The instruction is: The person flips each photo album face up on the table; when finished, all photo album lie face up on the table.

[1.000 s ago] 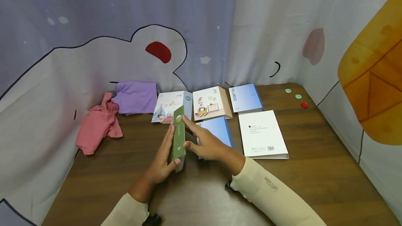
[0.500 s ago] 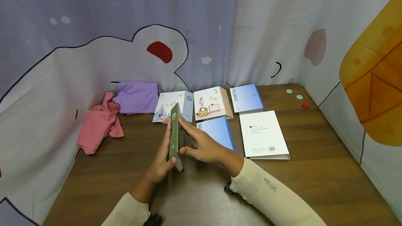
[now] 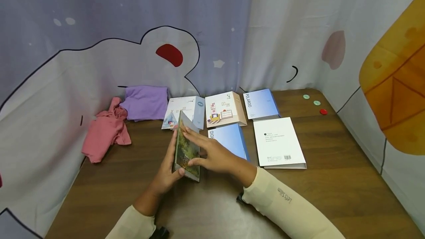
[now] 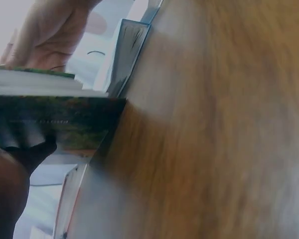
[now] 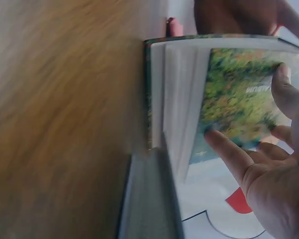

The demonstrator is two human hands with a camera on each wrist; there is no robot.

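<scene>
A small, thick photo album [image 3: 186, 151] with a green painted cover stands upright on its edge near the middle of the table. My left hand [image 3: 165, 175] grips it from the left, fingers along the far side and thumb at the near edge. My right hand [image 3: 217, 154] lies against its right face, fingers fairly straight. In the right wrist view, the thumb and fingertips of that hand [image 5: 279, 186] touch the leafy picture, and white pages [image 5: 179, 94] show beside it. The left wrist view shows the album's dark cover [image 4: 50, 117] with the left fingers partly in shadow.
Behind the album lie a white illustrated binder [image 3: 179, 107], a cream one [image 3: 220, 108] and a blue one [image 3: 260, 102]. Another blue binder [image 3: 229, 139] and a white one [image 3: 279, 141] sit right. Purple cloth [image 3: 144, 102], pink cloth [image 3: 106, 132] and a red disc [image 3: 323, 112] lie farther out.
The album has turned in my hands: its green spine faced up before, and now its painted face shows toward the right. My right hand has shifted slightly left against it.
</scene>
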